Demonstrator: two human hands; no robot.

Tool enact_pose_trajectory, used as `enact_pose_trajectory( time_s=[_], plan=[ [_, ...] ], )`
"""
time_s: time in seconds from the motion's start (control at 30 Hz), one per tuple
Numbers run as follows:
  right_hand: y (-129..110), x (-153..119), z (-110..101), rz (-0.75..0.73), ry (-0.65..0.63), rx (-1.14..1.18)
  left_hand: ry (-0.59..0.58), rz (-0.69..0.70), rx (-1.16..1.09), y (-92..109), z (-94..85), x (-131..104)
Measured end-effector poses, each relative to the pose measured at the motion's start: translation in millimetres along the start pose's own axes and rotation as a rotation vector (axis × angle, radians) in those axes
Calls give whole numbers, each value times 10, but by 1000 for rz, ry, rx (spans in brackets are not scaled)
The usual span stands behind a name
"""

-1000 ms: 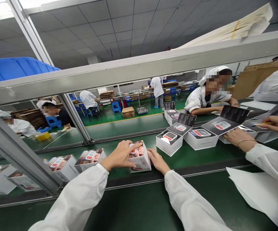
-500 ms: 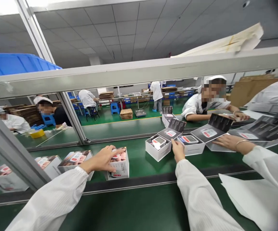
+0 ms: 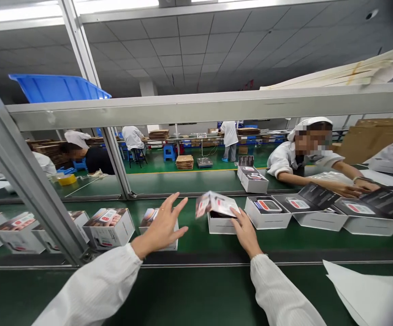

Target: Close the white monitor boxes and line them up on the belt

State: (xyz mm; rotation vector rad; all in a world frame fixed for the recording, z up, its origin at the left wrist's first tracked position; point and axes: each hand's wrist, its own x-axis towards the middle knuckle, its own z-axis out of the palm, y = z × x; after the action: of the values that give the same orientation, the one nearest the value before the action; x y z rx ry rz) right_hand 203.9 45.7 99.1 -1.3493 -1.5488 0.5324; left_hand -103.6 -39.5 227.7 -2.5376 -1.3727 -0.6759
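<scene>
My left hand (image 3: 160, 225) is open, its fingers spread, in front of a closed printed carton (image 3: 174, 244) that it partly hides. To the right sits another carton (image 3: 221, 226), its printed lid (image 3: 218, 202) partly folded over and a dark gap showing beneath. My right hand (image 3: 246, 233) grips this carton at its right side, fingers at the lid's edge. Close beside that hand stands an open carton (image 3: 269, 220) with a white and grey device (image 3: 267, 206) inside, which looks like a blood pressure monitor.
More open cartons (image 3: 322, 220) line the green belt (image 3: 196, 242) at right; closed cartons (image 3: 110, 231) stand at left, partly behind a metal post (image 3: 43, 190). White sheets (image 3: 362, 283) lie at front right. A co-worker (image 3: 305, 154) reaches across the opposite side.
The lid of the carton by my right hand has swung from standing open to partly folded over. My left hand has lifted off the closed carton. Another person's hand has left the right side.
</scene>
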Motion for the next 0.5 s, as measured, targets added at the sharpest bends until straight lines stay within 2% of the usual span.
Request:
enact_pose_trajectory(
  time_s=[0.03, 0.1, 0.23, 0.3, 0.4, 0.5],
  plan=[
    [-31, -43, 4, 15, -56, -27, 57, -15, -22, 104, 113, 30],
    [-72, -89, 28, 34, -121, -36, 73, -75, -80, 274, 383, 115],
    [-81, -82, 152, -28, -108, 85, -84, -266, -282, 459, 964, 278],
    [-66, -59, 216, -54, -76, 154, -124, -309, -341, 510, 1172, 297],
    [-47, -23, 255, -17, -41, 273, -112, -289, -375, 543, 1262, 239],
    [-69, -13, 249, 107, -35, 468, -100, -154, -324, 522, 1069, 198]
  ],
)
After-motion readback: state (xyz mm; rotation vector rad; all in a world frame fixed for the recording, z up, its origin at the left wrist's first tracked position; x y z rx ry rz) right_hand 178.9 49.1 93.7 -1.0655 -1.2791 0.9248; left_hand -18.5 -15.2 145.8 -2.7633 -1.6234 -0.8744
